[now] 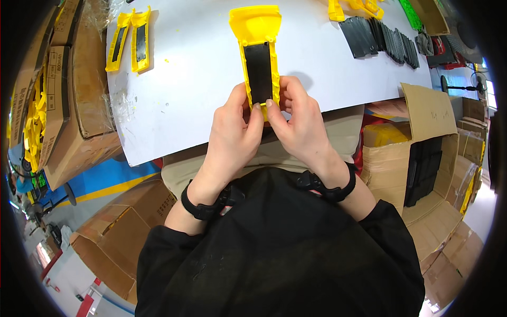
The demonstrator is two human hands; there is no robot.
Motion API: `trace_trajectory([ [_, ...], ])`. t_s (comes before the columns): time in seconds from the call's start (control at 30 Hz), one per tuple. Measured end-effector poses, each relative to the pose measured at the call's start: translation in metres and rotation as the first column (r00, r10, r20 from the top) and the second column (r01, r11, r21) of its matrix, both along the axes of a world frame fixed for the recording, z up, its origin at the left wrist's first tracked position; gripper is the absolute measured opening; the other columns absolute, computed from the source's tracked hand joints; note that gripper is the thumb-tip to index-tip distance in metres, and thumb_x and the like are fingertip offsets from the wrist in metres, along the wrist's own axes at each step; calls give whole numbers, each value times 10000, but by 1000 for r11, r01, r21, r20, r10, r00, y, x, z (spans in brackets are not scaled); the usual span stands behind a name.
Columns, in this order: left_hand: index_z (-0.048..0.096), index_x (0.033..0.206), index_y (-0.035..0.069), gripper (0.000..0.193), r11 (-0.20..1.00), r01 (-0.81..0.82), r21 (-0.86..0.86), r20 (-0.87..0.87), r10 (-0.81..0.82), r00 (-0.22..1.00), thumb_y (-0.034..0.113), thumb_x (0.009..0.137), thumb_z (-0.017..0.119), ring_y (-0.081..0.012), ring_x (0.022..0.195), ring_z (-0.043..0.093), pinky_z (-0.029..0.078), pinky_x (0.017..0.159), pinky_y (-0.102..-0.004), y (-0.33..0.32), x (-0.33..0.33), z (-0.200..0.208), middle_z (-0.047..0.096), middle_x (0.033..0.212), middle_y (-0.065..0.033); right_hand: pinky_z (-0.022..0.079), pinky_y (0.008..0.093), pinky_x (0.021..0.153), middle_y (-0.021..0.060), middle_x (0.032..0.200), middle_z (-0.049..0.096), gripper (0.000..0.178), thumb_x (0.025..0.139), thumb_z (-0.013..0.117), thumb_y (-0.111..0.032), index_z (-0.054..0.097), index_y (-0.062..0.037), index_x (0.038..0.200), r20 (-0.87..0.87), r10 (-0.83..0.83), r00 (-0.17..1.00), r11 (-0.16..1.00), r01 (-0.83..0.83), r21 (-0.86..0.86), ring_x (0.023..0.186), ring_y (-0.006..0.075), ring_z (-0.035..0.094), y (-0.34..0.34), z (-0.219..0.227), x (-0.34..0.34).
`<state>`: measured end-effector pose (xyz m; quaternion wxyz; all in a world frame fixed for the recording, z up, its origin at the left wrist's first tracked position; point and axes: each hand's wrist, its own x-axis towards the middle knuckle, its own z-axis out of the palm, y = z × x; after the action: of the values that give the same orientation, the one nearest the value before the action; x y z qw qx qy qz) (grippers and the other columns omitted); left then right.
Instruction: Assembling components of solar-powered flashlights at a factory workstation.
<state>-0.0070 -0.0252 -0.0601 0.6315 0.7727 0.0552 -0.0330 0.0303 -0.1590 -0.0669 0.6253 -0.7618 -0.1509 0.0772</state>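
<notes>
Both of my hands hold a yellow plastic shell (255,27) upright over the near part of the white table. Its wide, flared end points away from me, and its long, narrow body comes toward me. A flat black plate (259,71) lies inside the narrow body. My left hand (235,127) grips the near end from the left, thumb on top. From the right, my right hand (301,119) grips the same end, its thumb pressing close to the plate's near edge. The fingers beneath the shell are partly hidden.
Two yellow shells with black plates (140,42) lie at the table's (185,63) far left. Black plates (362,39) are lined up at the far right, near more yellow parts (364,6). Cardboard boxes stand left (92,68) and right (385,169); the right one holds black pieces (424,169).
</notes>
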Motion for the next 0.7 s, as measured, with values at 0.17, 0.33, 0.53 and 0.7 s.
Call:
trace_trajectory([
  [0.17, 439, 1194, -19, 300, 989, 6, -145, -20, -9, 1000, 23, 897, 447, -128, 604, 586, 463, 550, -268, 0, -2, -5, 601, 769, -104, 522, 332, 699, 141, 887, 635, 224, 881, 563, -89, 491, 30, 1056, -134, 47, 990, 991, -29, 131, 793, 212, 649, 0, 5, 6],
  [0.33, 336, 1276, 25, 344, 896, -24, -444, -117, -31, 993, 86, 945, 403, -107, 545, 547, 463, 484, -235, -10, -7, 5, 556, 851, -90, 476, 247, 676, 43, 899, 593, 194, 968, 492, -194, 510, -17, 1045, -323, -22, 946, 985, 75, 153, 789, 85, 554, 12, 15, 19],
  [0.53, 379, 1171, -13, 277, 896, -146, -420, 101, 206, 973, 208, 1014, 323, -90, 627, 543, 436, 576, -224, -24, -7, -8, 563, 848, -87, 463, 302, 686, 87, 849, 591, 207, 960, 494, -200, 507, 4, 993, -140, -63, 988, 984, 85, 155, 761, 160, 562, 19, 19, 12],
  [0.7, 434, 1081, 1, 189, 932, -94, -350, 141, 151, 978, 162, 1002, 374, -91, 599, 532, 424, 561, -221, -22, -7, 11, 553, 742, -52, 460, 348, 677, 129, 826, 589, 237, 947, 504, -214, 493, 20, 982, -136, -94, 986, 973, 120, 195, 748, 218, 575, 13, 25, 12],
])
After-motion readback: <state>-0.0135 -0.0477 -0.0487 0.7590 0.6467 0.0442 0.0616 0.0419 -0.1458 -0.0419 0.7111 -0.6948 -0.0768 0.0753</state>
